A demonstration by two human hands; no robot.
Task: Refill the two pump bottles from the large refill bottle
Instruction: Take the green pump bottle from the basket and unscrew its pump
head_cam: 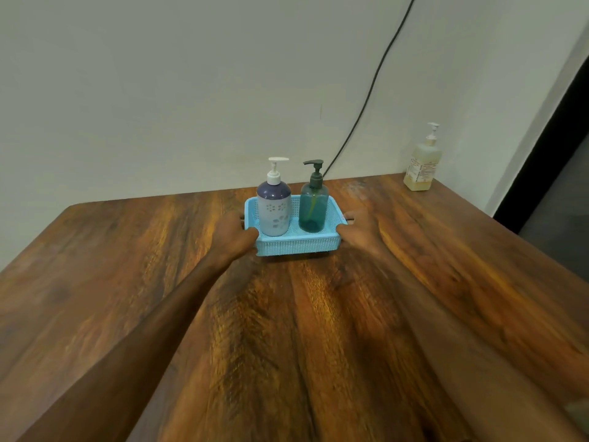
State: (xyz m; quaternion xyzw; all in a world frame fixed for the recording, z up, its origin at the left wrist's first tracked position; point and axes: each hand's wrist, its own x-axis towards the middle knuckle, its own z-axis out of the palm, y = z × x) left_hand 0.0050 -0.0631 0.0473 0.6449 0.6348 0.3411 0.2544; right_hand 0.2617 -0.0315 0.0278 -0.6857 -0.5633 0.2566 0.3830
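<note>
A light blue perforated basket [298, 245] sits on the wooden table [318, 314] near the wall. Two pump bottles stand upright in it: a white and purple flowered bottle [273, 208] on the left and a teal see-through bottle [313, 205] on the right. My left hand [234, 235] grips the basket's left end, thumb on the rim. At the basket's right end my right hand [358, 229] grips it the same way. A larger clear bottle of yellowish liquid [421, 165] with a white pump stands at the table's far right corner.
A black cable [373, 81] hangs down the wall behind the basket. The table's right edge runs beside a dark doorway [554, 154]. Bare wooden tabletop stretches between me and the basket.
</note>
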